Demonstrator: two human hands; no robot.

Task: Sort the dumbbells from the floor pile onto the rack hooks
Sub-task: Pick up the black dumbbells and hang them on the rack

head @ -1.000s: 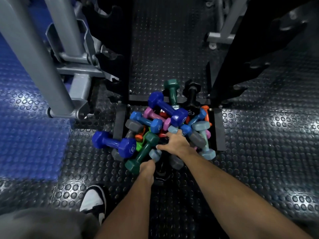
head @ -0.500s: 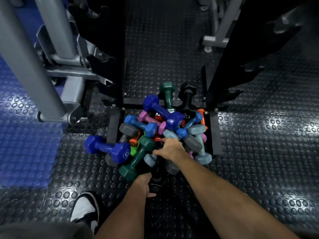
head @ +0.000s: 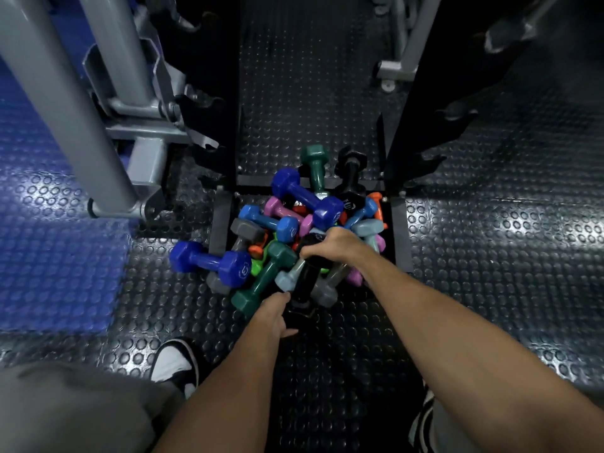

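The right hand point(head: 336, 245) curls its grip round a black dumbbell point(head: 307, 276) at the pile's near edge, while the left hand point(head: 273, 313) seems to hold its lower end. Lift it straight up, clear of the green dumbbell point(head: 264, 279), before turning toward the rack hooks point(head: 428, 161).

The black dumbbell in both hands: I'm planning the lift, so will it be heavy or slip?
The black dumbbell looks bigger than its neighbours, so probably heavy. Its glossy coating might slip. The grey dumbbell beside it could shift as it lifts.
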